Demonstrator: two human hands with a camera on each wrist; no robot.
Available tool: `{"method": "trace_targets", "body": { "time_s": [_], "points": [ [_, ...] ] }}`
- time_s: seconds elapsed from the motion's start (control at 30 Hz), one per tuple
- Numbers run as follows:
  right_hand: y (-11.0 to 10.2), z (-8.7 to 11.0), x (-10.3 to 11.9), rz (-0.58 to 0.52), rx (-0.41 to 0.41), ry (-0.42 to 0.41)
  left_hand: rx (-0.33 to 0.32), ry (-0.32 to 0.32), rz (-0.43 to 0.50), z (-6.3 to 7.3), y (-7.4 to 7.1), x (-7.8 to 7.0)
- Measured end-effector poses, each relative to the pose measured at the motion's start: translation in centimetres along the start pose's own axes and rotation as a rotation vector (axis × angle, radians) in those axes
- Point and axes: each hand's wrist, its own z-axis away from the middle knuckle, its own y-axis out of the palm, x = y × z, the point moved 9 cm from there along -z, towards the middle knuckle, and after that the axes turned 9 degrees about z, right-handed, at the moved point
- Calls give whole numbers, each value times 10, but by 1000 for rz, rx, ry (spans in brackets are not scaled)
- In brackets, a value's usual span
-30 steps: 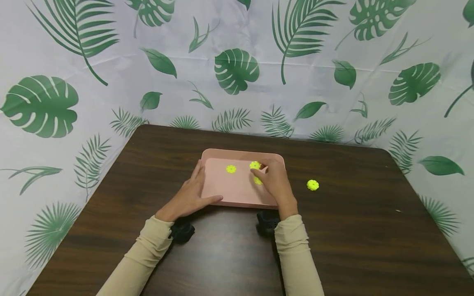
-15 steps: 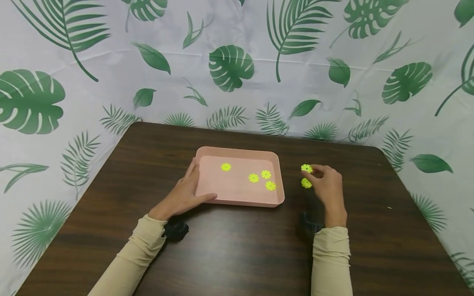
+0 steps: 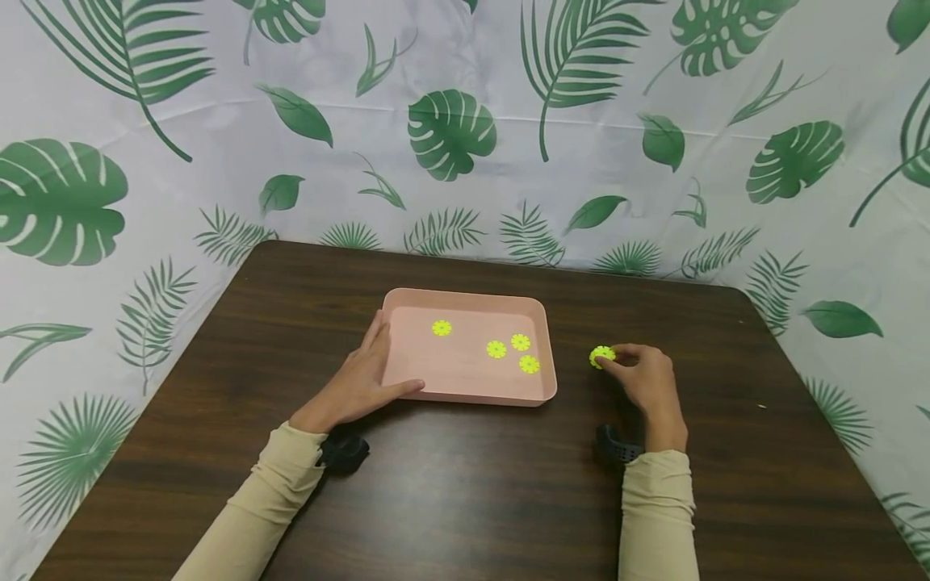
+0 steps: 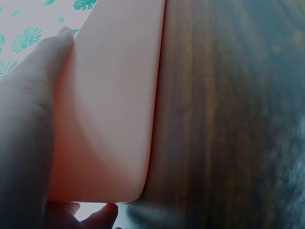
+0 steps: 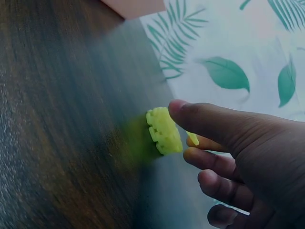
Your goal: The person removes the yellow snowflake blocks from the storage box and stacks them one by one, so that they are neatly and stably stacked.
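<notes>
On the near side of the pink tray, two forearms are covered by beige sleeves, and a black device is worn at each wrist. The tray is borne by a dark wood-grained table. At the tray's near left corner, the left hand is spread, its fingers laid along the left wall and its thumb along the near rim. To the right of the tray, a yellow scalloped disc is pinched between the thumb and fingers of the right hand. Beneath that disc, still right of the tray, a yellow stack is seen; whether disc and stack are touching cannot be told. Inside the tray, one yellow piece is placed near the right wall, two more are set just beyond it, and a fourth is kept apart in the left half, toward the far wall. Beyond the tray, the table's far edge is backed by a white cloth printed with green leaves.
</notes>
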Motion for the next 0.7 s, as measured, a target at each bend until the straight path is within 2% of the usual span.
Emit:
{"method": "trace_targets", "body": {
  "time_s": [0.7],
  "points": [
    [8,-2,-5,7,61,36,-14,29,-21,-2,-1,-1]
  ]
}}
